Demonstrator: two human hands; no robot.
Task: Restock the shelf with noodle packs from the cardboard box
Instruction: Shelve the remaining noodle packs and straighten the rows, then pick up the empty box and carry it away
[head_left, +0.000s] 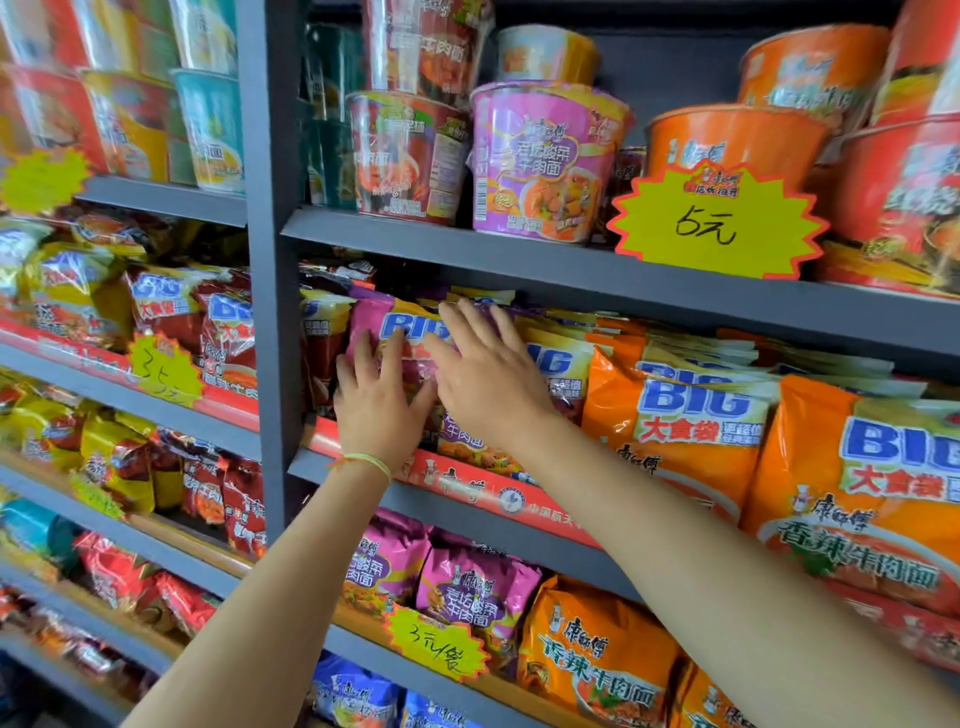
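Both hands lie flat against a purple noodle pack (402, 332) standing on the grey shelf (571, 288) — the 2nd shelf down in the right-hand bay, just under the yellow starburst price tag (717, 221) marked 5元. The left hand (379, 400) presses the pack's lower left face, fingers (363, 358) straight and slightly apart; a thin green band (371, 460) circles its wrist. The right hand (483, 374) covers the pack's right side, fingers straight and spread, thumb touching the left hand. Neither hand curls round the pack.

Right of the purple pack stand orange BIG packs (691, 431) in a row; left of it, a dark red pack (322, 353) against the grey upright post (270, 260). Above the purple pack, on the next shelf up, sit a purple cup (540, 161) and orange bowls (737, 140). Below it — smaller purple packs (467, 587).
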